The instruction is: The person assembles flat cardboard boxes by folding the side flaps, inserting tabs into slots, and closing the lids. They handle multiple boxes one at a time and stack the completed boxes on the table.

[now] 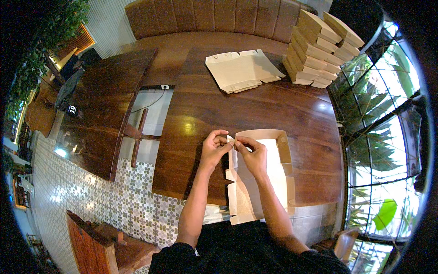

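A partly folded cardboard box [285,150] lies at the near edge of the dark wooden table, white inside and brown on its raised walls. At its far left corner my left hand [214,148] pinches a flap, thumb and fingers together. My right hand [252,154] grips the same corner from the inner side, its fingertips almost meeting the left ones. The right wall stands up, while the near part of the box spreads out under my right forearm. My fingers hide part of the corner.
Flat unfolded cardboard [242,71] lies farther back on the table [200,118]. Stacks of folded boxes [315,50] stand at the far right. Beyond is a brown bench [210,20]; a second table [100,109] and a wooden chair [98,244] are at left, a window [381,137] at right.
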Action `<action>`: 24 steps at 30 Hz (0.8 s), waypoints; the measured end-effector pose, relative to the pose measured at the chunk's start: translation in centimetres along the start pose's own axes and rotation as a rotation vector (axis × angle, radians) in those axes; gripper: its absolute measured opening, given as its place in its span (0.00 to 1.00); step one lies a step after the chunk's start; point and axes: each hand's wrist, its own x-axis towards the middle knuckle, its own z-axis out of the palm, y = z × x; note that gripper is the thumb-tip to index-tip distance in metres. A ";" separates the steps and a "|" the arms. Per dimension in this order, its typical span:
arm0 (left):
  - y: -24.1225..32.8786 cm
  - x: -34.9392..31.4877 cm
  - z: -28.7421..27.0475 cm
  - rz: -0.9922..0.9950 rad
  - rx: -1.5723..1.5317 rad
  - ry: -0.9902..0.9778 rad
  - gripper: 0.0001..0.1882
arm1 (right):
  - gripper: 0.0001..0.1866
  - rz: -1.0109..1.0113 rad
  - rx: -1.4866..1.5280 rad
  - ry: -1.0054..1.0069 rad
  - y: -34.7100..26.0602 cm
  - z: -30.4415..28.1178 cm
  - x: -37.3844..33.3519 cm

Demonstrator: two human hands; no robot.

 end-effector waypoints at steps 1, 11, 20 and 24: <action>0.0 0.0 0.0 0.001 -0.007 -0.005 0.24 | 0.13 0.029 0.014 -0.008 0.1 0.0 0.0; 0.6 -0.3 -0.1 -0.054 -0.085 0.005 0.20 | 0.12 0.092 0.169 -0.100 -1.0 -0.7 0.2; 1.0 -0.5 0.2 -0.043 -0.038 -0.017 0.20 | 0.12 0.177 0.144 -0.163 0.4 -1.4 1.3; 1.0 -0.6 0.8 0.043 0.015 -0.018 0.20 | 0.12 0.171 0.126 -0.108 1.0 -0.7 1.5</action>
